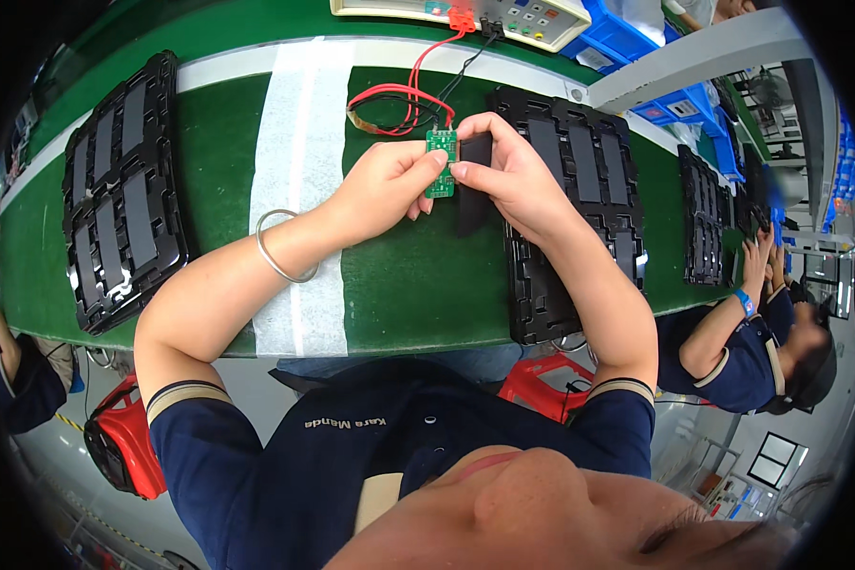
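Observation:
A small green circuit board point(442, 174) is pinched between my two hands above the green mat. My left hand point(385, 185) grips its left side, with the thumb lying on its face. On the opposite side, my right hand point(515, 176) has its thumb at the board's edge and its index finger bent round near the top. Red and black wires point(416, 87) reach the board's upper end. A dark flat strip point(473, 204) shows beside the board beneath my right hand; whether the fingers hold it too, I cannot tell.
Black trays with grey strips lie left point(174, 233) and right point(522, 294). The wires run from a pale instrument point(541, 21) at the back. A white band point(299, 123) crosses the green bench mat point(399, 304). Blue bins point(689, 106) and another person point(722, 351) are at the right.

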Available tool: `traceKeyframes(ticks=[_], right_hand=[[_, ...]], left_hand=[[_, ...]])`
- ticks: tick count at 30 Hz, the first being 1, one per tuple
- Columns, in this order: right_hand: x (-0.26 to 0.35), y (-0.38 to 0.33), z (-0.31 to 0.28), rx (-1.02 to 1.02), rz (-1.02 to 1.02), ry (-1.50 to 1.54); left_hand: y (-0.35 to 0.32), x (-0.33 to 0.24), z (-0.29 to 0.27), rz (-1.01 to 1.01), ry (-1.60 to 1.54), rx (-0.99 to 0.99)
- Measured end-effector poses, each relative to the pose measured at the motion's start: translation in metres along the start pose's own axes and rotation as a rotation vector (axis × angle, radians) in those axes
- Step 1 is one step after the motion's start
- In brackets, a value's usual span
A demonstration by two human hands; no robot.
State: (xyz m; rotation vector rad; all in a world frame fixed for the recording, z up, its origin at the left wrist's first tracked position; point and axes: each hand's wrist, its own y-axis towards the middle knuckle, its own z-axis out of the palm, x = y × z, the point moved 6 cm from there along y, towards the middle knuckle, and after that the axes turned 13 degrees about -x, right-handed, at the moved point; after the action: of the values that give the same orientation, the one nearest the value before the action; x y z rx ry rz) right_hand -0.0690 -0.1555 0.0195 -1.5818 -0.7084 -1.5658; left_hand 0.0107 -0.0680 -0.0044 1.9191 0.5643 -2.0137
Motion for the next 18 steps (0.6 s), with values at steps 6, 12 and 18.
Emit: traceKeyframes(ticks=[6,12,18], right_hand=[[-0.0008,-0.0009,-0.0012,-0.010,0.007,-0.059],[-0.0069,0.0028,-0.0012,0.003,0.092,-0.090],[-0.0063,0.0015,-0.0017,0.003,0.072,-0.108]], left_hand=[[0.0000,-0.0009,0.0014,0.106,0.099,-0.007],[-0.0013,-0.0038,0.0009,0.117,0.111,-0.035],[0.0008,0.0031,0.0003,0.083,0.103,-0.016]])
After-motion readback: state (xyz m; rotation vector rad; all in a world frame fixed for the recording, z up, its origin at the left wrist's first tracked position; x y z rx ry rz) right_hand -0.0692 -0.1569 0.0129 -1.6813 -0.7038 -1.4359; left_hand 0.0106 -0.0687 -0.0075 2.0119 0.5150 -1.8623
